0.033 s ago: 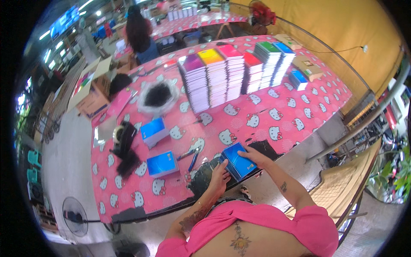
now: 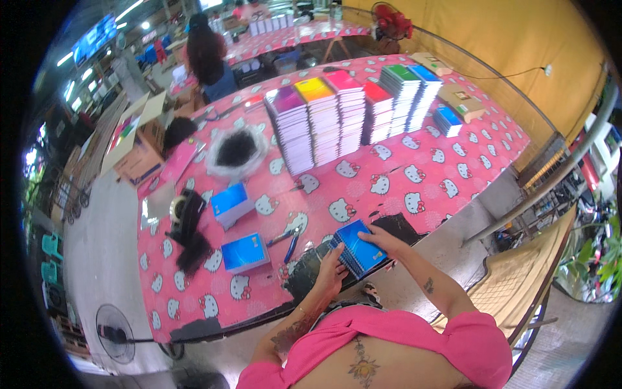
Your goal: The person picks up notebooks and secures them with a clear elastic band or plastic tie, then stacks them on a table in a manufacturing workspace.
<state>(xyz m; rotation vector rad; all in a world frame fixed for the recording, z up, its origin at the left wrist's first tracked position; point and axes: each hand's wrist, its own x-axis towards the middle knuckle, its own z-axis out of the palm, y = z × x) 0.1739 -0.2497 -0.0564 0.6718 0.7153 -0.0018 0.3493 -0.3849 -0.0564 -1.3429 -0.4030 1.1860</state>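
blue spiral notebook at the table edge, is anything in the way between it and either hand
Nothing visible: the left hand is at the coiled edge of the blue spiral notebook, and the right hand holds the opposite side, thumb on the cover. The pliers lie off to the left.

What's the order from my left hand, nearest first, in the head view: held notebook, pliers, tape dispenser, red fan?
1. Held notebook, touching your left hand.
2. Pliers, ahead-left.
3. Tape dispenser, farther left.
4. Red fan, far ahead, slightly right.
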